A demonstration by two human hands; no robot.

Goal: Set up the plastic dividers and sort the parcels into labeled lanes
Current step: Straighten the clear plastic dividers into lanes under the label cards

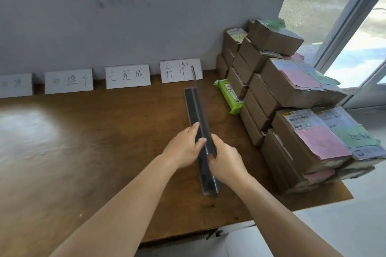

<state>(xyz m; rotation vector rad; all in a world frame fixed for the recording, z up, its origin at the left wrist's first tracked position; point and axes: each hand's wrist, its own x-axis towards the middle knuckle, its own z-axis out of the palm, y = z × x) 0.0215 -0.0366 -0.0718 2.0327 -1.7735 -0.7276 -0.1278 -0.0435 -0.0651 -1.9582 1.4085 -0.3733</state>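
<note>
Both hands grip a bundle of long dark plastic dividers [198, 123] that lies lengthwise on the brown wooden table [94, 152], its far end pointing toward the wall. The left hand [184, 148] curls fingers and thumb round the bundle's left edge, while the right hand [226, 160] clasps it from the right, just beside the left. Four white label cards [127, 77] with handwritten characters lean against the grey wall [125, 16] at the table's back. Stacked cardboard parcels [292, 110] bearing pink and green slips fill the table's right side, with a green packet [228, 96] lying beside them.
</note>
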